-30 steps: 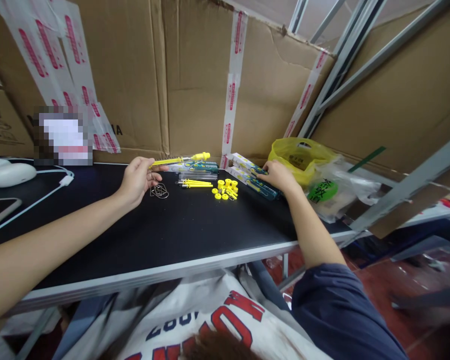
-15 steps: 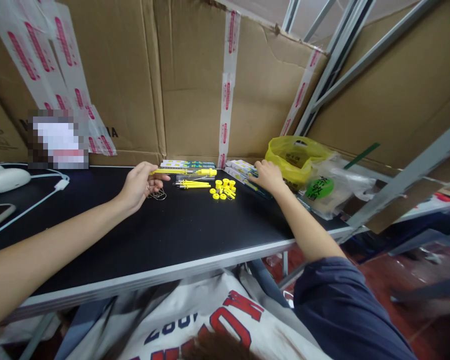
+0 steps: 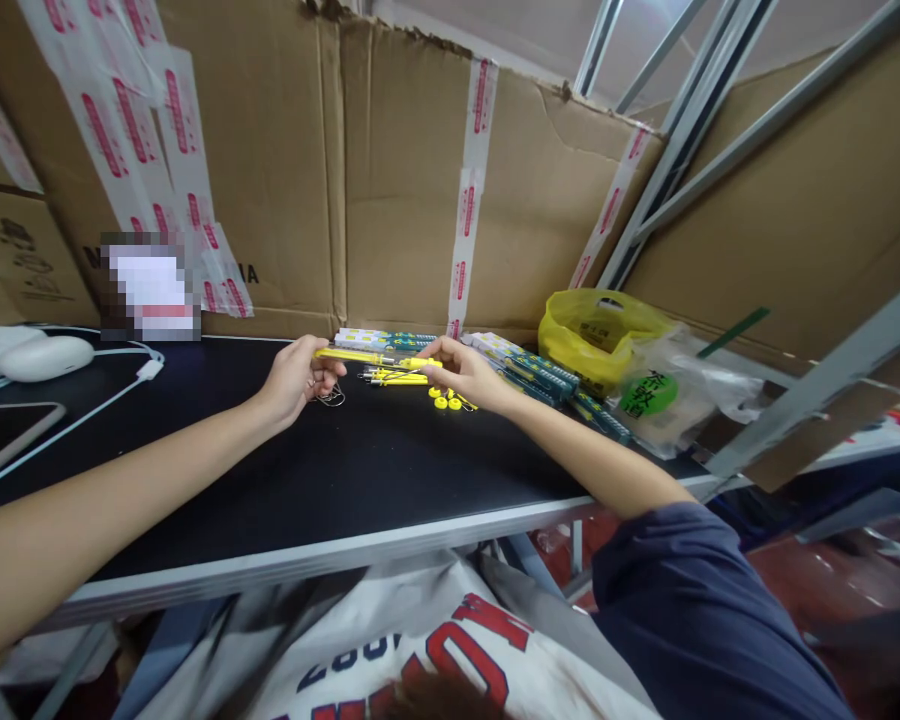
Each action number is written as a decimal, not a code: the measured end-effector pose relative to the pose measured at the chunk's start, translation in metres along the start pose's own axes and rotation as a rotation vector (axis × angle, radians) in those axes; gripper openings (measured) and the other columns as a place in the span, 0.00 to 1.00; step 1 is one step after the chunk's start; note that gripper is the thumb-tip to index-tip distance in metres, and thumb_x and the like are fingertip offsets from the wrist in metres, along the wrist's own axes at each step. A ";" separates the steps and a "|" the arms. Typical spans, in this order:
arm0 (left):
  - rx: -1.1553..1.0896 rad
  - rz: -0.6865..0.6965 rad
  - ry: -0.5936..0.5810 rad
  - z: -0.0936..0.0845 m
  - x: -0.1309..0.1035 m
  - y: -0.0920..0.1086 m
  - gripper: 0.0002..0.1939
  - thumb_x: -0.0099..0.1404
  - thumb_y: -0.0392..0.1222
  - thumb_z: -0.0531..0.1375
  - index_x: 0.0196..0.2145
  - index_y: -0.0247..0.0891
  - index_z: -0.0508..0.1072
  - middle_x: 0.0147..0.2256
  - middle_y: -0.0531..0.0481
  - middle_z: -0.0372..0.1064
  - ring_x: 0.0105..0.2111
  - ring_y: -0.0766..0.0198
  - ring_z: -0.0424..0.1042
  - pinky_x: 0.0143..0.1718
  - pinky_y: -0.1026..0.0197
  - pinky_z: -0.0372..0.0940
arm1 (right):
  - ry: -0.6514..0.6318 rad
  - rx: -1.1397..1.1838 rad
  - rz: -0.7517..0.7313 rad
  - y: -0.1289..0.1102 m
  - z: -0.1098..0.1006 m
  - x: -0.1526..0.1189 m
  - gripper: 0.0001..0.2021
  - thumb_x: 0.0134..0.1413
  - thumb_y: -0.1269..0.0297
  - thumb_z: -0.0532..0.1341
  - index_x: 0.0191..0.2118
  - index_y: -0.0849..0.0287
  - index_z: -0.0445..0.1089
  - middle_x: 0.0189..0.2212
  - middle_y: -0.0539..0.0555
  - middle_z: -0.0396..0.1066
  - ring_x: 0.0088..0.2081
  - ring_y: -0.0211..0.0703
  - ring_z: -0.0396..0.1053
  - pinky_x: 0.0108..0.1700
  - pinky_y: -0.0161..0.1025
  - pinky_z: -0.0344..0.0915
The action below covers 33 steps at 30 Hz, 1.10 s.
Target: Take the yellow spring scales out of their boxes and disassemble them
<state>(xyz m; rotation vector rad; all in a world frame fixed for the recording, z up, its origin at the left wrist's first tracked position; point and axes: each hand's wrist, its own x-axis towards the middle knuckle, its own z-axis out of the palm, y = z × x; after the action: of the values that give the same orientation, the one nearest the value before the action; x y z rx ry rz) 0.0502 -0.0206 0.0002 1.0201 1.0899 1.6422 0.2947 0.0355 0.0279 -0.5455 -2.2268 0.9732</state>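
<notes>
From where I stand, the slim yellow tool [image 3: 352, 355] lies level in the air between the two hands, over the far part of the dark surface [image 3: 360, 480]. The left hand [image 3: 292, 385] pinches its left end, thumb and finger closed on it. The right hand [image 3: 471, 375] has its fingers drawn narrow around the right end; whether they grip it or only touch, I can't tell, nor whether the thin dark strip below belongs to it.

I'd expect it to be light and fairly stiff, with a smooth, slightly slippery barrel. The clear middle looks like plastic and might crack if bent, so I'd hold it by the solid yellow ends and keep any force along its length. A light fingertip pinch should do.

The yellow rods [image 3: 401, 379] just beneath look just as light, easiest taken by the middle. The little yellow caps [image 3: 441, 402], near the right hand, would probably roll if nudged; pinch them by the rim.
</notes>
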 end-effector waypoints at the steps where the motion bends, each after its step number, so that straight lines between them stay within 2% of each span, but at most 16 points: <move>1: 0.019 0.007 -0.003 -0.001 0.001 0.000 0.04 0.54 0.41 0.53 0.26 0.39 0.61 0.16 0.54 0.66 0.12 0.71 0.58 0.13 0.70 0.53 | 0.019 0.039 0.007 0.001 0.001 0.002 0.18 0.53 0.50 0.62 0.39 0.59 0.62 0.23 0.45 0.64 0.23 0.32 0.62 0.26 0.32 0.61; 3: 0.110 0.054 -0.014 -0.002 0.002 0.000 0.05 0.55 0.41 0.53 0.24 0.40 0.61 0.14 0.55 0.64 0.11 0.70 0.57 0.13 0.69 0.52 | 0.058 0.107 0.015 0.004 0.003 0.003 0.18 0.52 0.48 0.62 0.38 0.58 0.62 0.21 0.44 0.63 0.20 0.31 0.61 0.24 0.32 0.60; 6: 0.394 0.229 -0.046 -0.006 0.002 -0.002 0.07 0.55 0.41 0.55 0.21 0.39 0.64 0.15 0.54 0.64 0.13 0.68 0.60 0.15 0.68 0.54 | 0.089 0.191 0.037 0.010 0.007 0.000 0.18 0.53 0.47 0.61 0.35 0.58 0.60 0.18 0.43 0.62 0.18 0.31 0.61 0.22 0.31 0.59; 9: 0.692 0.407 -0.155 -0.007 -0.005 -0.004 0.09 0.59 0.44 0.56 0.23 0.39 0.67 0.18 0.54 0.67 0.18 0.65 0.66 0.21 0.66 0.58 | 0.082 0.287 0.120 0.015 0.012 -0.006 0.18 0.53 0.48 0.62 0.33 0.58 0.58 0.16 0.41 0.62 0.17 0.30 0.60 0.21 0.30 0.61; 13: 1.072 0.516 -0.353 0.001 -0.022 -0.004 0.15 0.66 0.53 0.51 0.30 0.41 0.70 0.22 0.54 0.71 0.23 0.63 0.69 0.25 0.65 0.55 | 0.040 0.384 0.204 0.019 0.021 -0.012 0.19 0.51 0.49 0.63 0.32 0.57 0.56 0.16 0.40 0.61 0.15 0.29 0.58 0.19 0.29 0.62; 14: 1.173 0.523 -0.412 0.004 -0.026 -0.003 0.16 0.67 0.55 0.50 0.35 0.42 0.70 0.25 0.54 0.73 0.26 0.61 0.70 0.26 0.64 0.55 | 0.031 0.393 0.208 0.019 0.023 -0.013 0.19 0.51 0.49 0.63 0.32 0.57 0.56 0.15 0.40 0.61 0.15 0.29 0.58 0.19 0.29 0.62; 17: 1.403 0.598 -0.470 0.009 -0.034 -0.003 0.21 0.67 0.59 0.49 0.45 0.43 0.69 0.38 0.51 0.76 0.34 0.56 0.73 0.31 0.62 0.58 | 0.013 0.395 0.198 0.017 0.027 -0.014 0.19 0.51 0.49 0.63 0.32 0.58 0.56 0.16 0.40 0.62 0.15 0.28 0.57 0.18 0.28 0.61; 19: 1.464 0.655 -0.483 0.010 -0.036 -0.005 0.22 0.67 0.59 0.48 0.50 0.44 0.66 0.45 0.49 0.74 0.39 0.55 0.73 0.34 0.60 0.60 | 0.005 0.392 0.189 0.016 0.029 -0.014 0.19 0.51 0.49 0.63 0.32 0.58 0.56 0.16 0.40 0.62 0.15 0.28 0.57 0.18 0.28 0.61; 21: 1.479 0.691 -0.483 0.009 -0.036 -0.007 0.22 0.68 0.58 0.47 0.52 0.43 0.64 0.46 0.48 0.73 0.39 0.56 0.73 0.33 0.60 0.61 | 0.010 0.400 0.181 0.015 0.030 -0.016 0.19 0.52 0.49 0.63 0.33 0.57 0.56 0.16 0.40 0.61 0.15 0.28 0.57 0.18 0.28 0.61; 27: 1.458 0.793 -0.479 0.009 -0.037 -0.010 0.17 0.72 0.49 0.41 0.39 0.39 0.65 0.35 0.49 0.72 0.30 0.61 0.72 0.29 0.62 0.59 | -0.015 0.391 0.123 0.012 0.040 -0.020 0.18 0.55 0.49 0.61 0.34 0.55 0.52 0.16 0.38 0.60 0.16 0.29 0.57 0.18 0.28 0.60; 33: 1.544 0.887 -0.520 0.010 -0.038 -0.012 0.16 0.72 0.44 0.40 0.34 0.39 0.63 0.30 0.50 0.69 0.28 0.61 0.71 0.26 0.63 0.57 | -0.058 0.367 0.094 0.013 0.050 -0.023 0.19 0.54 0.49 0.61 0.33 0.56 0.52 0.16 0.37 0.59 0.15 0.28 0.55 0.17 0.28 0.56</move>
<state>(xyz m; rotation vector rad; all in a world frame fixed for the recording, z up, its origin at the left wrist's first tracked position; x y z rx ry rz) 0.0728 -0.0521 -0.0148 3.0217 1.5737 0.6415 0.2774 0.0056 -0.0168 -0.4606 -2.0164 1.4236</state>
